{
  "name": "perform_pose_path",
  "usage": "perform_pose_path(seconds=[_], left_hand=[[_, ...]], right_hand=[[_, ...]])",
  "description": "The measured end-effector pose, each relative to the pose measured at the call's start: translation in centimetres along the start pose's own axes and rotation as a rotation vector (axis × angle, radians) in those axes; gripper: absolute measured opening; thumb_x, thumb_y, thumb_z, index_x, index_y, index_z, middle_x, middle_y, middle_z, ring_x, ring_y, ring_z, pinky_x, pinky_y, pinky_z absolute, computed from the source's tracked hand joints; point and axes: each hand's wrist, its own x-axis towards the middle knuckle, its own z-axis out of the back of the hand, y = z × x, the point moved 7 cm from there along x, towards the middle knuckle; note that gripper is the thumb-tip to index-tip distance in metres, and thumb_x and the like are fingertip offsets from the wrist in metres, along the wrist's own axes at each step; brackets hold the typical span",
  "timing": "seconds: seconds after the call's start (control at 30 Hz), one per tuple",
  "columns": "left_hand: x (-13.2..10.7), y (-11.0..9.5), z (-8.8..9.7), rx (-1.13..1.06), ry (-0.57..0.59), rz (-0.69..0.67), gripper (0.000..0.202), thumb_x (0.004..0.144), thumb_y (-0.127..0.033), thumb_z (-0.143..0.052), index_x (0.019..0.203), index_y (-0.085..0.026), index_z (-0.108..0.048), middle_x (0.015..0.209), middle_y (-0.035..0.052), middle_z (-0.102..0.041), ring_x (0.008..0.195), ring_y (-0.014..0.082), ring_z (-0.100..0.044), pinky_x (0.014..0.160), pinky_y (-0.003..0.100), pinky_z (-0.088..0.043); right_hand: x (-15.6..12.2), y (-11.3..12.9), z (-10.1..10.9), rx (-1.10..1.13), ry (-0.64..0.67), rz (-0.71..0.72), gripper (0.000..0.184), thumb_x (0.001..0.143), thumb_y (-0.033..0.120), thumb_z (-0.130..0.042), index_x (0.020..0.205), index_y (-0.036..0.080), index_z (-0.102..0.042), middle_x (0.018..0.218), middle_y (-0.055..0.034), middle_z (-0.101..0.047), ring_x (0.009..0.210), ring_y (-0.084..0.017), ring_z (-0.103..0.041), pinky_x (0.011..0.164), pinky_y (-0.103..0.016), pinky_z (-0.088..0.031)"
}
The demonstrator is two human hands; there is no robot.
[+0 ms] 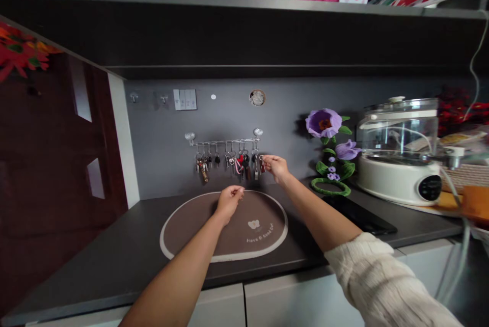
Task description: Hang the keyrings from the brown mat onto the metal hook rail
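Note:
A metal key rack (225, 141) hangs on the grey wall with several key bunches (229, 163) on its hooks. My right hand (275, 167) is raised at the rack's right end, fingers pinched on a key ring with a small red tag (262, 162). My left hand (229, 200) hovers lower, just below the keys and above the oval brown mat (191, 230). Its fingers are curled together; whether anything is in them is hidden.
The mat lies on a dark counter (114, 261). To the right stand a purple knitted flower (328, 148), a white steamer with a clear lid (399, 151) and a black flat pad (362, 217). A dark shelf (244, 16) overhangs above; a wooden door (46, 179) is at the left.

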Motion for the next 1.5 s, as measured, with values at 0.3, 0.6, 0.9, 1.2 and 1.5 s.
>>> perform_pose_path(seconds=[0.3,0.6,0.9,1.2,1.5], left_hand=[[-0.2,-0.3,0.0,-0.010,-0.008,0.033,0.030,0.062,-0.039,-0.058,0.074,-0.013,-0.060,0.062,0.0013,-0.055,0.055,0.0083,-0.048,0.047,0.018,-0.033],[0.0,0.0,0.2,-0.025,-0.016,0.027,0.028,0.062,-0.039,-0.058,0.073,-0.013,-0.059,0.063,0.0017,-0.057,0.055,0.0085,-0.048,0.048,0.019,-0.034],[0.2,0.3,0.4,-0.031,-0.024,0.038,0.027,0.063,-0.037,-0.057,0.073,-0.012,-0.059,0.065,0.0021,-0.056,0.055,0.0083,-0.048,0.047,0.018,-0.033],[0.1,-0.1,0.6,-0.066,-0.056,0.041,0.020,0.063,-0.030,-0.058,0.072,-0.012,-0.060,0.062,0.0010,-0.055,0.054,0.0081,-0.047,0.049,0.019,-0.033],[-1.4,-1.5,0.6,-0.009,-0.093,0.054,0.009,0.066,-0.018,-0.056,0.072,-0.012,-0.058,0.057,-0.0010,-0.052,0.051,0.0073,-0.045,0.051,0.020,-0.034]], right_hand=[[3.4,2.0,-1.2,0.023,-0.104,0.072,0.003,0.062,0.012,-0.055,0.062,0.015,-0.054,0.049,0.0020,-0.052,0.041,-0.006,-0.045,0.041,-0.019,-0.038],[4.7,1.6,-1.7,-0.040,-0.133,0.069,0.003,0.062,0.010,-0.052,0.061,0.013,-0.053,0.047,0.0038,-0.049,0.039,-0.004,-0.041,0.038,-0.017,-0.033],[5.6,-0.2,-1.1,-0.112,-0.165,0.089,0.005,0.057,0.017,-0.056,0.058,0.012,-0.056,0.043,0.0041,-0.048,0.037,-0.005,-0.038,0.038,-0.019,-0.031],[3.7,-0.2,-0.9,-0.063,-0.155,0.037,0.005,0.057,0.009,-0.052,0.057,0.013,-0.054,0.049,0.0027,-0.053,0.045,-0.007,-0.047,0.047,-0.019,-0.040],[-3.9,0.8,-1.8,-0.066,-0.090,-0.176,0.007,0.064,0.009,-0.053,0.065,0.016,-0.052,0.053,0.0025,-0.050,0.044,-0.005,-0.045,0.044,-0.018,-0.040]])
